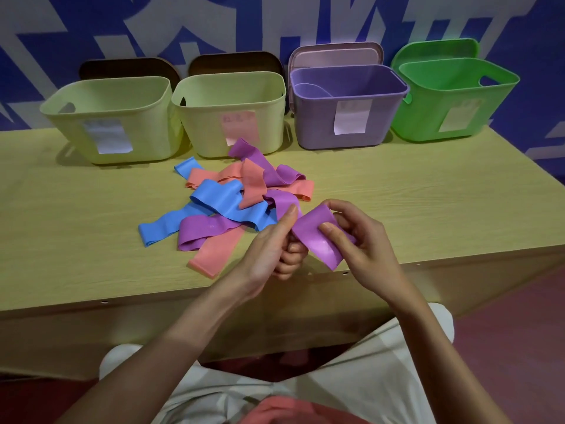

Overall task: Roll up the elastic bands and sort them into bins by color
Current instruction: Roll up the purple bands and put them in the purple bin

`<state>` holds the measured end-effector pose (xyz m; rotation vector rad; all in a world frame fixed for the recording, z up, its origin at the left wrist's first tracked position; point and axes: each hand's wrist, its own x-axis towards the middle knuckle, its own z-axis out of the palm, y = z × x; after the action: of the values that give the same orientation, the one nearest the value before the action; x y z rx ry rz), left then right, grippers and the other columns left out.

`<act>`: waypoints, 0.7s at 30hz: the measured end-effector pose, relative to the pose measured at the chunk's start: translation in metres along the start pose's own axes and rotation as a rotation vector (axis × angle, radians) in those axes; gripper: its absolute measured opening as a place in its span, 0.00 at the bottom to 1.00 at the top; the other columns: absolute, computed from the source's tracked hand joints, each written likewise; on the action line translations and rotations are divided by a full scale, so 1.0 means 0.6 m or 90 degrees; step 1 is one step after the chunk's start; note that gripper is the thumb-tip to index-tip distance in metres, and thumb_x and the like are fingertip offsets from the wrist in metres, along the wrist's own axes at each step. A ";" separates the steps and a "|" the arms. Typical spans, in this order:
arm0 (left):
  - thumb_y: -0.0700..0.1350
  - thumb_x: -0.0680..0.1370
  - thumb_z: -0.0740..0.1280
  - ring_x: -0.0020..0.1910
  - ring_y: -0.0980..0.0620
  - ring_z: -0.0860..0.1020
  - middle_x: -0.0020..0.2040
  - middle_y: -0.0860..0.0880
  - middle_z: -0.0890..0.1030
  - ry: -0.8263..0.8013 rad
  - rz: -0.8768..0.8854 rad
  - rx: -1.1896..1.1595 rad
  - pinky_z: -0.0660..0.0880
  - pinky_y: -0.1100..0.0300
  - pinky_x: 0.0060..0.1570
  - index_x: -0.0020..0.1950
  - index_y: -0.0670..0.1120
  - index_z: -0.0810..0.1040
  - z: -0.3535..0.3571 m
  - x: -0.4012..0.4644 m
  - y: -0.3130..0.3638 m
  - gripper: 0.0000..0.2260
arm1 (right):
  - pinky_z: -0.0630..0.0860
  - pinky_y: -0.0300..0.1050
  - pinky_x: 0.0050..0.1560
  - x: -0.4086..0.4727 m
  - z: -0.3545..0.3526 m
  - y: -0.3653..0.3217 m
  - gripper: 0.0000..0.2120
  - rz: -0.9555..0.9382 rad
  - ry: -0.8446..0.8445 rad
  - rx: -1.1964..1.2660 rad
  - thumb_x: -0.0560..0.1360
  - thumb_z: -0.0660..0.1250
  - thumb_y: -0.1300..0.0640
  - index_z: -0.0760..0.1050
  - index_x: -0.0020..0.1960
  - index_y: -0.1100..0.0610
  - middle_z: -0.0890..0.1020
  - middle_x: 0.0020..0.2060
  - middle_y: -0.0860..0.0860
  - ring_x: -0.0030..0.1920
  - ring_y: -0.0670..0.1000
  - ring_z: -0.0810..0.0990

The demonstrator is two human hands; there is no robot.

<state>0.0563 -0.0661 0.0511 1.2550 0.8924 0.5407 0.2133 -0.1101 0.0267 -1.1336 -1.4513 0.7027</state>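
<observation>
A purple elastic band (pixel 315 237) is held above the table's front edge by both hands. My left hand (pixel 275 249) grips its left end, thumb up along the band, fingers curled beneath. My right hand (pixel 363 243) pinches its right part, thumb on top, fingers behind. The band trails back into a pile of bands (pixel 232 197) in blue, salmon and purple at the table's middle. Along the back stand two pale yellow bins (pixel 113 117) (pixel 232 111), a purple bin (pixel 348 108) and a green bin (pixel 452 99), each with a paper label.
The wooden table (pixel 428 203) runs the full width; its front edge (pixel 153 295) lies just under my wrists. Lids lean against the blue and white wall behind the bins. My knees in light trousers sit below the table.
</observation>
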 end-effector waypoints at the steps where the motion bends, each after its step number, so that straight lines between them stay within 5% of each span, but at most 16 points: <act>1: 0.60 0.81 0.52 0.23 0.54 0.53 0.24 0.52 0.57 0.013 0.009 0.038 0.51 0.64 0.24 0.31 0.47 0.59 0.001 0.002 0.001 0.24 | 0.69 0.34 0.36 -0.002 0.001 0.000 0.09 0.009 0.001 0.006 0.78 0.64 0.58 0.73 0.56 0.48 0.79 0.36 0.46 0.34 0.41 0.72; 4: 0.56 0.82 0.52 0.22 0.58 0.55 0.24 0.56 0.59 0.021 0.056 0.093 0.53 0.67 0.22 0.32 0.47 0.60 0.002 0.002 -0.001 0.22 | 0.70 0.37 0.34 -0.006 0.000 0.001 0.08 0.014 0.007 0.004 0.78 0.64 0.57 0.73 0.55 0.49 0.81 0.37 0.54 0.33 0.44 0.73; 8: 0.56 0.81 0.56 0.28 0.56 0.63 0.29 0.56 0.64 0.050 0.212 0.265 0.61 0.60 0.30 0.37 0.45 0.63 -0.004 0.002 -0.019 0.19 | 0.73 0.38 0.38 -0.005 -0.002 0.005 0.08 0.017 0.021 0.010 0.77 0.65 0.57 0.74 0.54 0.47 0.82 0.39 0.46 0.37 0.43 0.77; 12: 0.56 0.80 0.52 0.30 0.54 0.64 0.30 0.51 0.66 0.099 0.284 0.377 0.62 0.54 0.34 0.38 0.43 0.65 -0.005 0.004 -0.027 0.19 | 0.74 0.54 0.38 -0.009 0.002 0.009 0.08 0.014 0.049 0.024 0.76 0.67 0.52 0.76 0.54 0.44 0.80 0.39 0.61 0.38 0.60 0.77; 16: 0.51 0.83 0.53 0.24 0.59 0.59 0.26 0.57 0.61 0.057 0.205 0.157 0.57 0.65 0.26 0.36 0.46 0.62 0.001 0.006 -0.018 0.18 | 0.75 0.58 0.42 -0.010 -0.001 0.007 0.17 0.006 0.041 0.051 0.73 0.70 0.52 0.76 0.61 0.42 0.78 0.44 0.66 0.42 0.63 0.77; 21: 0.53 0.81 0.54 0.21 0.58 0.53 0.24 0.55 0.57 -0.094 0.125 -0.070 0.55 0.67 0.23 0.32 0.46 0.66 0.000 0.001 -0.006 0.20 | 0.72 0.44 0.41 -0.003 -0.008 -0.005 0.18 -0.028 -0.016 0.026 0.76 0.68 0.62 0.73 0.65 0.55 0.78 0.45 0.58 0.40 0.59 0.72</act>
<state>0.0562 -0.0667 0.0477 1.2714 0.6123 0.6352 0.2172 -0.1135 0.0298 -1.0618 -1.4730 0.7144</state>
